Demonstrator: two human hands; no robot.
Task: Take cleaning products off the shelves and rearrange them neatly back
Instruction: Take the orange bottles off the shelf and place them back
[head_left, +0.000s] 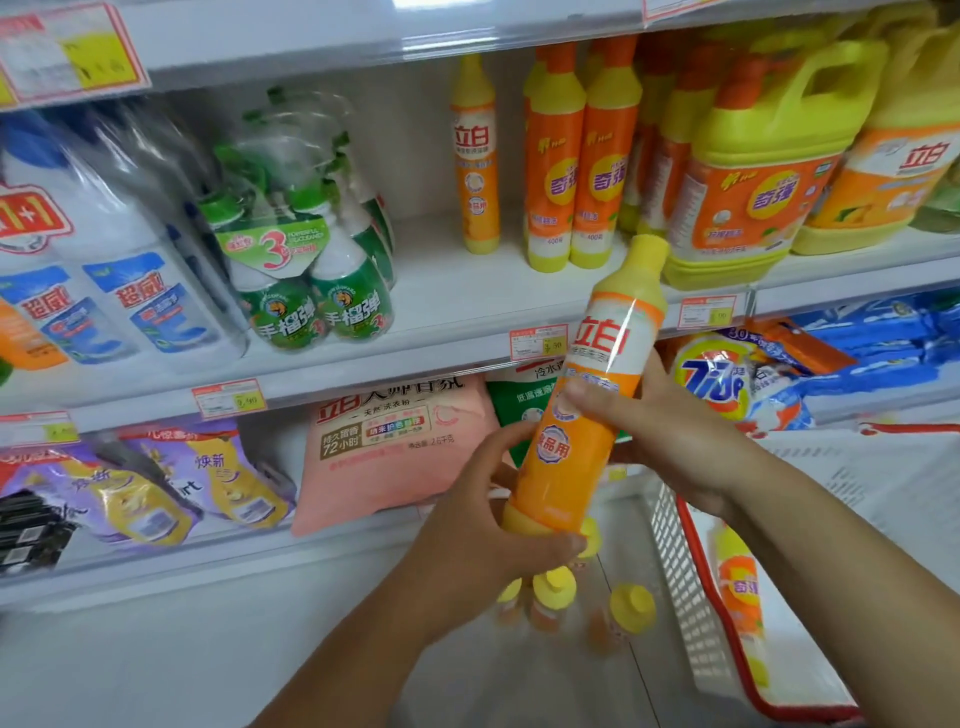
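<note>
Both hands wrap the orange bottle (582, 405): left hand (467, 525) round its base, right hand (675, 436) at mid-body, label out, cap tilted up-right. It's held below-right of the lone matching bottle (475, 156) on the shelf (441, 291), prob. to stand beside it w/ label facing front.

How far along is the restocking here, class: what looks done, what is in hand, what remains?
Done: one slim orange dish-soap bottle with a yellow cap stands upright on the white middle shelf. In hand: the left hand and right hand hold a matching bottle, tilted, before that shelf. Left: several yellow-capped bottles wait below the hands; another orange bottle lies in the white mesh basket.
</note>
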